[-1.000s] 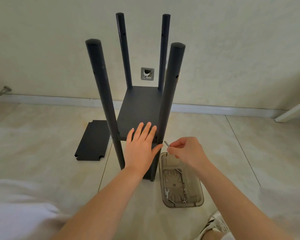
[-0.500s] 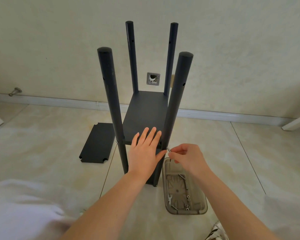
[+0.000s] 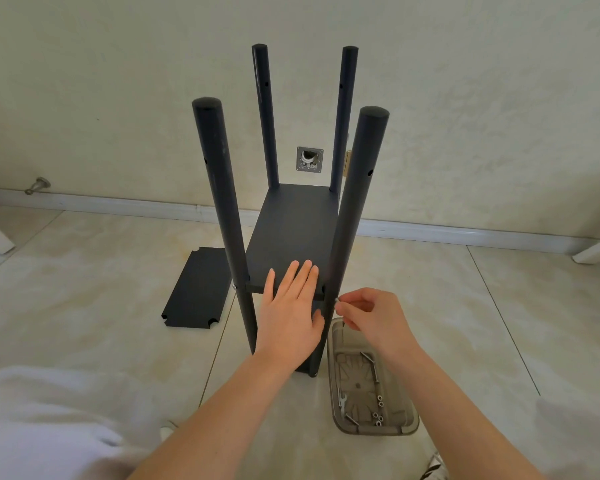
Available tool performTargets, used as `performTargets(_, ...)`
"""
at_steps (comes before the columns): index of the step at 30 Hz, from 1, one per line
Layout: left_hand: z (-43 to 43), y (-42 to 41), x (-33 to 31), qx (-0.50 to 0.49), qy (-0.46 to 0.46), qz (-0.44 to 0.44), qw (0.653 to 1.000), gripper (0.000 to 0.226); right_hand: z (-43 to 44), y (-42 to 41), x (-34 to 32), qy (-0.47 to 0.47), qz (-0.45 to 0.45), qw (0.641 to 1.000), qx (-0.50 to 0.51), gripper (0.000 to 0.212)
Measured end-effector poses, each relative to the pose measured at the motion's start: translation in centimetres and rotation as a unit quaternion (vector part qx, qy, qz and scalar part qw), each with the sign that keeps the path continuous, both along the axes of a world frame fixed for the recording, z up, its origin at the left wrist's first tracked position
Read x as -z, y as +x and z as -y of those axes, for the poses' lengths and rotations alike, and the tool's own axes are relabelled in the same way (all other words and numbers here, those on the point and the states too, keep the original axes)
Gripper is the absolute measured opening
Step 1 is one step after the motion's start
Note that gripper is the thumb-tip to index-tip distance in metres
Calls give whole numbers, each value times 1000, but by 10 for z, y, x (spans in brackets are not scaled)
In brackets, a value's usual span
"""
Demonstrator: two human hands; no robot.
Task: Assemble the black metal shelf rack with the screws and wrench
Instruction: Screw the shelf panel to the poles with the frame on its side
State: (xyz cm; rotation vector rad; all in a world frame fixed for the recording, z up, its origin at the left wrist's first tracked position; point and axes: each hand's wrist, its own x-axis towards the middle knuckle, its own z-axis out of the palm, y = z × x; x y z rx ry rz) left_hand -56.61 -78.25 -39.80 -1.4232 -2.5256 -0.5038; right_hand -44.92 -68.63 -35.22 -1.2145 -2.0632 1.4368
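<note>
Head view: black rack (image 3: 293, 233) upright on floor (image 3: 447, 306), one shelf fitted low between four posts. Left hand (image 3: 291, 317) flat on shelf's near edge, fingers straight, same as half a second ago. Right hand (image 3: 374, 323) pinching small screw (image 3: 337, 299), now against front right post (image 3: 355, 202) at shelf level; a second ago held just off it. Clear tray (image 3: 409, 422) with spare screws (image 3: 378, 410) and wrench (image 3: 342, 400) just right of rack. Loose black panel (image 3: 196, 289) lying left.

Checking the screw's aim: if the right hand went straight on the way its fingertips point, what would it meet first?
The near right post, at shelf level; the screw the right hand pinches looks almost against it, though depth is unclear.
</note>
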Motion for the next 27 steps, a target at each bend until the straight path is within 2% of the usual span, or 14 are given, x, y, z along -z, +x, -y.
performTargets(3, 12, 9, -3, -1, 93, 40, 995, 55, -2, 0, 3, -5, -8, 1000, 5, 14)
performTargets(6, 20, 21, -4, -12, 248, 55, 967, 26, -4, -2, 5, -15, -15, 1000, 7, 13)
performTargets(7, 21, 26, -6, -32, 274, 104, 956, 15, -5, -2, 5, -20, -16, 1000, 10, 13)
performTargets(8, 19, 31, -9, -64, 283, 189, 938, 10, -4, -3, 6, -23, -17, 1000, 14, 13)
performTargets(9, 16, 35, -12, -106, 279, 297, 907, 13, -4, -3, 7, -23, -18, 999, 17, 13)
performTargets(11, 10, 38, -13, -175, 265, 490, 812, 16, -3, -4, 8, -18, -18, 999, 21, 13)
performTargets(14, 3, 31, -8, -205, 267, 613, 715, 15, -2, -5, 9, -9, -21, 999, 24, 13)
performTargets(17, -2, 24, -6, -192, 281, 676, 654, 24, -3, -4, 10, -11, -23, 999, 22, 13)
performTargets(22, -14, 12, -8, -161, 303, 728, 593, 35, -3, -3, 13, -32, -24, 999, 12, 14)
performTargets(27, -19, 12, -7, -136, 308, 755, 563, 27, -1, -7, 12, -37, -40, 998, 14, 9)
